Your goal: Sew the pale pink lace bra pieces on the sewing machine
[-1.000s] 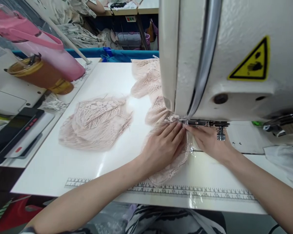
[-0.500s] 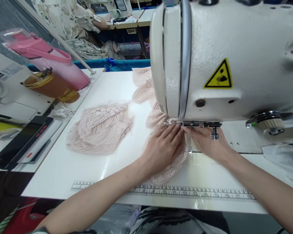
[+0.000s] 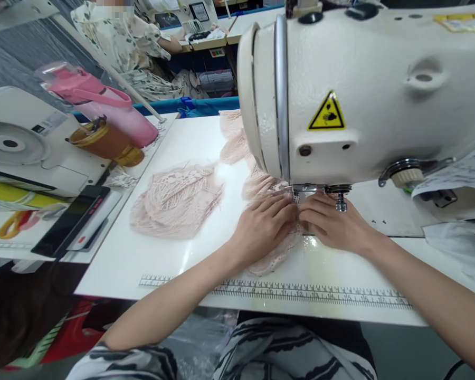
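Observation:
Pale pink lace fabric [image 3: 275, 258] runs under the head of a white sewing machine [image 3: 356, 79], with more of it gathered behind. My left hand [image 3: 263, 224] lies on the lace just left of the needle area, palm down, fingers close together and pressing it. On the right, my right hand [image 3: 330, 219] is beside the presser area with its fingers curled together at the lace's right edge; its fingertips are partly hidden by the machine's metal parts. A separate pink lace piece [image 3: 176, 200] lies on the white table to the left.
A ruler strip [image 3: 277, 290] runs along the table's front edge. At left are a pink bottle [image 3: 103, 103], an amber cup [image 3: 111, 142], a black device [image 3: 73, 221] and orange-handled scissors [image 3: 13, 224]. Another person [image 3: 119, 42] sits beyond. White material [image 3: 459, 248] lies at right.
The camera view has shifted, showing more at the left. My right hand's fingers are more curled and bunched beside the needle area. My left hand stays on the lace.

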`<state>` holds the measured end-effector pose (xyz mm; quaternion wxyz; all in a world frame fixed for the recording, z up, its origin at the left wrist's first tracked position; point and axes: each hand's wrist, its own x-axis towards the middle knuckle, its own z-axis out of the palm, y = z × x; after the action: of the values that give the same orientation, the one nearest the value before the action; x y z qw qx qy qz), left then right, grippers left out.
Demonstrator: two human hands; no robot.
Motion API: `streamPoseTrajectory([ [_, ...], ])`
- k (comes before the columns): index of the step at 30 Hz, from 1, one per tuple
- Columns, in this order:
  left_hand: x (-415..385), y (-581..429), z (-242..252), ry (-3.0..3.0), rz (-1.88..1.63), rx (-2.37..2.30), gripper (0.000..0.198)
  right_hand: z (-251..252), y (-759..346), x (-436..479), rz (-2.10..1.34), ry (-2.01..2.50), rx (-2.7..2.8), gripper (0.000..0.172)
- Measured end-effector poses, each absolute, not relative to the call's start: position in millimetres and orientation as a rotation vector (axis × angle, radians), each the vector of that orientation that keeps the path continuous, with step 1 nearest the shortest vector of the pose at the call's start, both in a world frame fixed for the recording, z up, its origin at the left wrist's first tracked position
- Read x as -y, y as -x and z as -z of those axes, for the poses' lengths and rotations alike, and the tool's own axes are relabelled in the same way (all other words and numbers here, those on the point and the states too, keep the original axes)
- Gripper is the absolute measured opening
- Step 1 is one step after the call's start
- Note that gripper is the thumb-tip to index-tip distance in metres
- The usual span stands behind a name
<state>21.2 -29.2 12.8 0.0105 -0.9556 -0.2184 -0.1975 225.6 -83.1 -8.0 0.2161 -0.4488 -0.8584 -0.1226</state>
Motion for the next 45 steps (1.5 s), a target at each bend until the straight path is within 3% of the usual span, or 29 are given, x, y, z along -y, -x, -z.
streamPoseTrajectory([
  [4, 44, -5, -36, 3.086, 0.553, 0.302, 0.015, 10, -229, 81, 0.137, 1.107, 2.429, 0.017],
  [6, 53, 9, -40, 3.062, 0.437, 0.019, 0.018, 11, -229, 81, 0.100, 1.091, 2.422, 0.018],
  [9, 66, 32, -36, 2.879, 0.282, -0.131, 0.007, 12, -230, 81, 0.083, 1.053, 2.424, 0.019],
  [19, 85, 37, -26, 2.967, 0.217, 0.660, 0.018, 6, -229, 81, 0.107, 1.001, 2.403, 0.018],
  [32, 73, 42, -26, 2.859, 0.411, 0.601, 0.012, 10, -232, 82, 0.091, 1.023, 2.414, 0.019],
  [38, 65, 44, -20, 3.054, 0.292, 0.772, 0.033, 9, -232, 82, 0.073, 1.043, 2.420, 0.019],
  [45, 68, 34, -33, 3.070, 0.684, 1.014, 0.014, 7, -231, 83, 0.110, 1.037, 2.416, 0.014],
])
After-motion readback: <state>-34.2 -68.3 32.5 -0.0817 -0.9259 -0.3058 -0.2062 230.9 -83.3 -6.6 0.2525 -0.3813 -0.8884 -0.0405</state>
